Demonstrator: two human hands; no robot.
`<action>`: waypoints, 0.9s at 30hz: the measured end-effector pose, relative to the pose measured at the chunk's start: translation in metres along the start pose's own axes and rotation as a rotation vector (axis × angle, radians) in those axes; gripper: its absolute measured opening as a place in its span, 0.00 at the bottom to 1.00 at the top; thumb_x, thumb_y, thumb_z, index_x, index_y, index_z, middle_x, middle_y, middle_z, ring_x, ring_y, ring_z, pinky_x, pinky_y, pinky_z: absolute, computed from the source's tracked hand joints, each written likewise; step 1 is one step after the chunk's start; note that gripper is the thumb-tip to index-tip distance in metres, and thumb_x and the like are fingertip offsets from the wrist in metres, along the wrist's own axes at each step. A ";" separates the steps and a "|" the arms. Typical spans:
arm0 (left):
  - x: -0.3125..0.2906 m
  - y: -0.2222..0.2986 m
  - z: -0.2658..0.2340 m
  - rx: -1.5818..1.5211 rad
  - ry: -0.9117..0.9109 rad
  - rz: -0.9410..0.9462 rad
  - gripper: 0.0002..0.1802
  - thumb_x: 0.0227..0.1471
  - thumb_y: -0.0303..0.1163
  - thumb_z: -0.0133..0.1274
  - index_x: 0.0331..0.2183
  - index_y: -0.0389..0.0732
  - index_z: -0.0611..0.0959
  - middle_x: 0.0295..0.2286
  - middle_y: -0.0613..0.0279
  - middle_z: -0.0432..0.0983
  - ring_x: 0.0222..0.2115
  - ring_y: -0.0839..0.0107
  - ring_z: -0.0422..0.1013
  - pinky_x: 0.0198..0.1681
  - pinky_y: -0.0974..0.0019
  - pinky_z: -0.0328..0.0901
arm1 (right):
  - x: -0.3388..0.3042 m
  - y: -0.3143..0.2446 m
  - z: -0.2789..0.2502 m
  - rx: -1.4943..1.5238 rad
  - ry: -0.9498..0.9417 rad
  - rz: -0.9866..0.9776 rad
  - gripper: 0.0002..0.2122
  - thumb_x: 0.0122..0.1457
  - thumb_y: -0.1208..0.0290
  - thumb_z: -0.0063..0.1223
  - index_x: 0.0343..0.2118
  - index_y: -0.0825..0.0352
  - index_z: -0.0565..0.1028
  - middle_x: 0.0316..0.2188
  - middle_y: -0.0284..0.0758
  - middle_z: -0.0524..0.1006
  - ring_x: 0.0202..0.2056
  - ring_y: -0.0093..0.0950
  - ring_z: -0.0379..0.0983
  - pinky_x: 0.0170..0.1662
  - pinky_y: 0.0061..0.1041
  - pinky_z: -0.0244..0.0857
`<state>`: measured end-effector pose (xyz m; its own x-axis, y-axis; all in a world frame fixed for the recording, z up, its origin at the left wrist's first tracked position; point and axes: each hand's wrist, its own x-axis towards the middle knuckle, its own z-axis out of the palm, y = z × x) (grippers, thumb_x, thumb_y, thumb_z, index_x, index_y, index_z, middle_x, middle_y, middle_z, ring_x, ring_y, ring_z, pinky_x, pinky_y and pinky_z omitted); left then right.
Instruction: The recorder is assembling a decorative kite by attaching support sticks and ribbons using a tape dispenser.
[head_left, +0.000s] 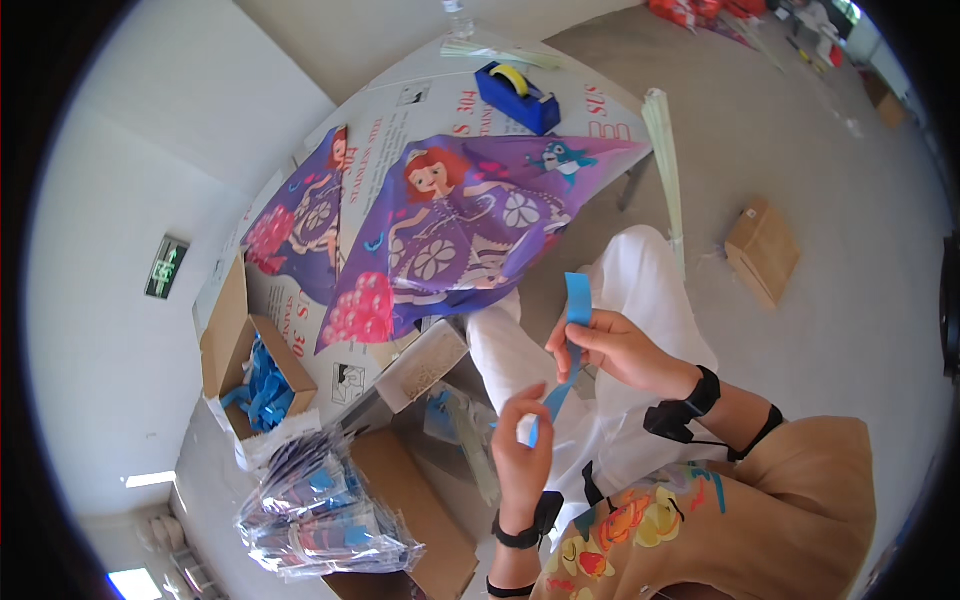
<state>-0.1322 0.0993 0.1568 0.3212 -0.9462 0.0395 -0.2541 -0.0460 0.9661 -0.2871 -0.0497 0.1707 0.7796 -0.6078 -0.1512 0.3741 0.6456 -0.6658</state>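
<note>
Smooth blue strip point(578, 292), slightly bent; left fingers point(522, 408) and right fingers point(594, 340) pinched on it

Blue strip point(578, 299), narrow, held aslant, part-hidden

Table point(425, 115) carries one purple printed sheet point(465, 220) (overhanging the near edge), a second sheet point(312, 225), a blue tape dispenser point(518, 103) and pale sticks point(500, 52).

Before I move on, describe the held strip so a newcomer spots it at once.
Start at the white trousers, right of the table. Over them, the right hand and left hand hold a blue strip. Unlike the strips heaped in the open box, it runs singly from hand to hand.
</note>
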 end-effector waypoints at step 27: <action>0.258 0.001 0.087 -0.145 -0.452 -0.118 0.30 0.54 0.16 0.56 0.58 0.33 0.68 0.43 0.55 0.73 0.44 0.69 0.72 0.50 0.66 0.66 | 0.078 -0.108 -0.157 -0.342 -0.128 0.339 0.11 0.64 0.63 0.56 0.37 0.68 0.77 0.30 0.29 0.78 0.36 0.17 0.74 0.45 0.20 0.64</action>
<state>-0.1291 -0.1733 0.1453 -0.0958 -0.9830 -0.1566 -0.1001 -0.1470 0.9841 -0.3456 -0.2398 0.1157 0.8922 -0.3145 -0.3241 -0.0806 0.5953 -0.7994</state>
